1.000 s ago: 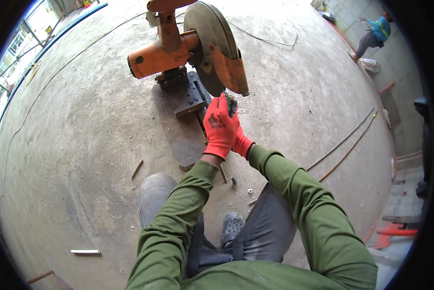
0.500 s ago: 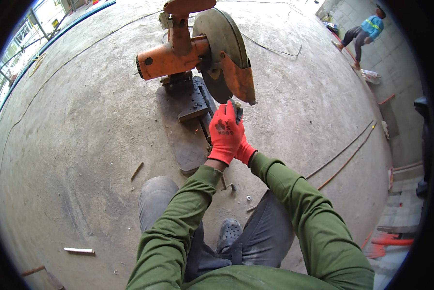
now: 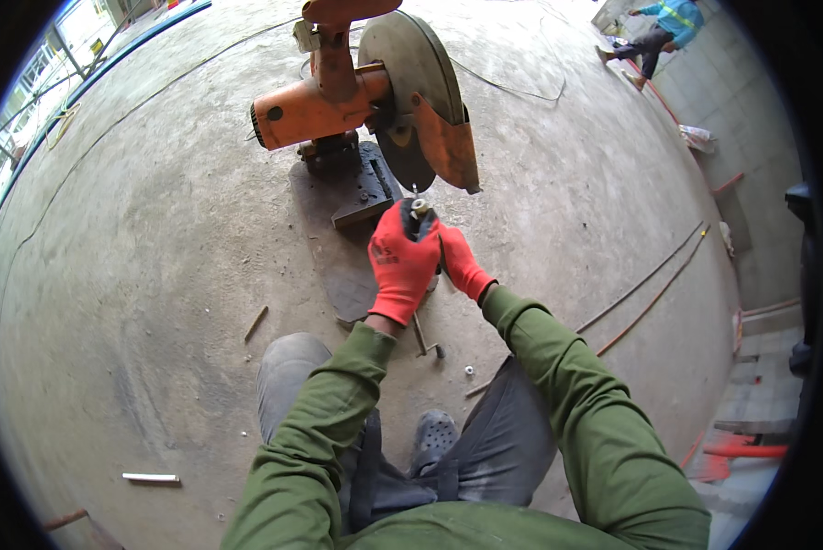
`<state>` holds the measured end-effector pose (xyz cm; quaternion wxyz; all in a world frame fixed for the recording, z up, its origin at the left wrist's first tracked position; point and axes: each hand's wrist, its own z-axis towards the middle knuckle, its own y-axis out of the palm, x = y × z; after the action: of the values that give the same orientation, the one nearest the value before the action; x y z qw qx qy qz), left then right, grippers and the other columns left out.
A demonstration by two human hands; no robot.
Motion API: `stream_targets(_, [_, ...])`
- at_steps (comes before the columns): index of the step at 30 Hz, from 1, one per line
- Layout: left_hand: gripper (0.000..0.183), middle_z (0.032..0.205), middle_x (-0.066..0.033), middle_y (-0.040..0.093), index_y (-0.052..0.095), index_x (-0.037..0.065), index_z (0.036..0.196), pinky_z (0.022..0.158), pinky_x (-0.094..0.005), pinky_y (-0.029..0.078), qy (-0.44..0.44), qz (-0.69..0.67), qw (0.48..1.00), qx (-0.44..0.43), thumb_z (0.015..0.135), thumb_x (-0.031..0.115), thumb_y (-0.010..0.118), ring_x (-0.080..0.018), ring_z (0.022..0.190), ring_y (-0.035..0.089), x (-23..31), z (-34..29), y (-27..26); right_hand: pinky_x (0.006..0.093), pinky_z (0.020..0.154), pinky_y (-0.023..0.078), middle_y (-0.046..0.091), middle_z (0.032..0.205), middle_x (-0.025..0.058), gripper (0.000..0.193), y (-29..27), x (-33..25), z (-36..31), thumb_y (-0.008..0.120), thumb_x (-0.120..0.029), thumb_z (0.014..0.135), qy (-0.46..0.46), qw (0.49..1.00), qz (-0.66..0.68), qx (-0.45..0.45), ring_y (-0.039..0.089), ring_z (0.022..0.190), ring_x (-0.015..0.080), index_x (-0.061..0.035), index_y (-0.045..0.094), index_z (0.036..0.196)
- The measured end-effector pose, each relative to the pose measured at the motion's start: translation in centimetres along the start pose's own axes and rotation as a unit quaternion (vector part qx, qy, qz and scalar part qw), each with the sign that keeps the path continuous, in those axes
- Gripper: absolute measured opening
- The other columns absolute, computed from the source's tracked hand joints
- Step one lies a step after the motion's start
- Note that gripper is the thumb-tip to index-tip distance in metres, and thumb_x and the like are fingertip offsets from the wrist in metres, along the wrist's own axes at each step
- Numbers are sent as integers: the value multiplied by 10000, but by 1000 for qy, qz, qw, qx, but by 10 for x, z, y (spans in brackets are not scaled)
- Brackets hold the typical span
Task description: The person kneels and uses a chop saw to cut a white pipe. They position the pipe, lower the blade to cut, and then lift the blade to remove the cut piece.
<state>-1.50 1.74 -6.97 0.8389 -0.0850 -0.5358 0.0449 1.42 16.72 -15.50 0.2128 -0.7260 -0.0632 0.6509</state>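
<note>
My left hand (image 3: pixel 403 261), in a red glove with dark fingertips, is closed around a small whitish metal piece with a round, ring-like end (image 3: pixel 420 207). A thin tip sticks up from it. My right hand (image 3: pixel 463 263), gloved alike, is pressed up against the left one from the right. Its fingers are curled and mostly hidden, and what they grip cannot be made out. Just beyond both hands stands an orange chop saw (image 3: pixel 324 108) with a large abrasive disc (image 3: pixel 409 73) and an orange lower guard (image 3: pixel 445 147). The hands are over its dark base plate (image 3: pixel 342 284).
A crank handle (image 3: pixel 423 337) juts from the saw's near end. On the concrete floor lie a white strip (image 3: pixel 151 478), a brown stick (image 3: pixel 256 324), a small nut-like piece (image 3: pixel 469 370) and two long rods (image 3: pixel 650 284). A person in blue (image 3: pixel 668 27) is by the block wall.
My hands have turned and drawn slightly apart, the left moving left and lower, so the metal piece now shows. At the far right the person has shifted up and left along the wall.
</note>
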Motion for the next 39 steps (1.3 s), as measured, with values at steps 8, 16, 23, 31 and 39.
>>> stream_targets(8, [242,844,-8,710,734,8,1126,566,-233,434,-227,-182,955,-56,1010,216,691,-43,656,554,-45,8,-13,514,803,532,733,889,212,567,-43,-93,-9,409,-482,1050,38,911,-401,88,704,888,432,-80,770,877])
stream_targets(16, [204,750,8,643,736,34,1032,498,-258,423,-356,-283,886,-86,1013,226,671,-72,569,542,-60,13,-6,497,759,539,713,831,195,539,-67,-115,-22,583,-558,982,32,895,-444,35,706,860,398,-43,689,865])
stream_targets(23, [198,789,-10,701,738,58,1072,502,-254,423,-370,-322,866,-95,1040,228,642,-63,572,529,-53,16,6,461,693,532,694,818,143,451,-75,-133,-33,720,-505,906,-21,857,-511,65,696,810,357,-63,654,849])
stream_targets(31, [214,841,-40,740,724,55,1089,511,-265,457,-333,-295,890,-97,1017,252,684,-91,576,585,-50,22,18,442,695,548,714,847,114,422,-83,-141,-32,736,-502,885,-26,831,-549,87,715,821,324,-83,686,877])
stream_targets(39, [210,850,-40,760,733,38,1111,545,-240,429,-330,-253,905,-94,1034,217,654,-53,590,542,-35,18,28,439,674,538,713,823,117,477,-101,-135,-27,724,-581,867,-8,846,-529,72,714,803,325,-106,699,848])
